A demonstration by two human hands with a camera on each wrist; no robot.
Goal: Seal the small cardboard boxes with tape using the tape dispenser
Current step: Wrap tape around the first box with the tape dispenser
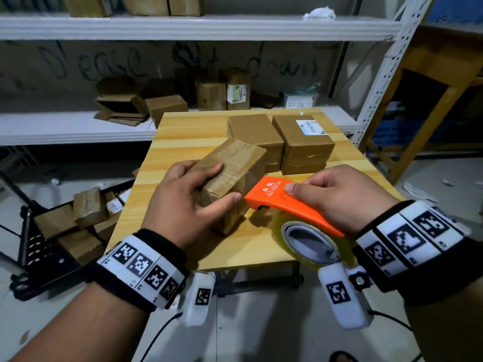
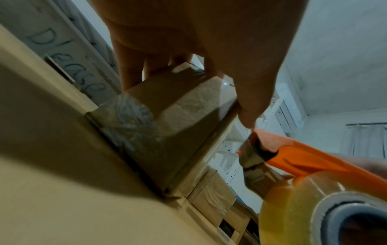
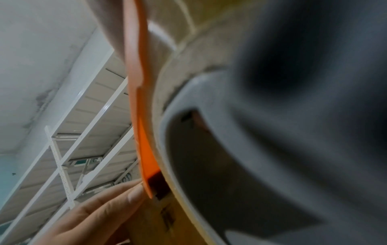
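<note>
The left hand point(image 1: 183, 202) gripped the box point(image 1: 230, 176), fingers curled over its top, thumb at its near edge. The right hand point(image 1: 339, 194) clasped the dispenser point(image 1: 277, 197), its nose just beside that thumb. Risk: the cutter could nick the thumb, or the tape could wrinkle.

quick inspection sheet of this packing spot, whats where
surface: wooden table, bare in places
job's things: held box tilted on table; orange tape dispenser nose at its side; two stacked boxes behind
clutter: loose boxes on a black cart, left
grippers: left hand grips held box; right hand grips dispenser
cables: black leads under both wrists
surroundings: white shelving with more boxes
</note>
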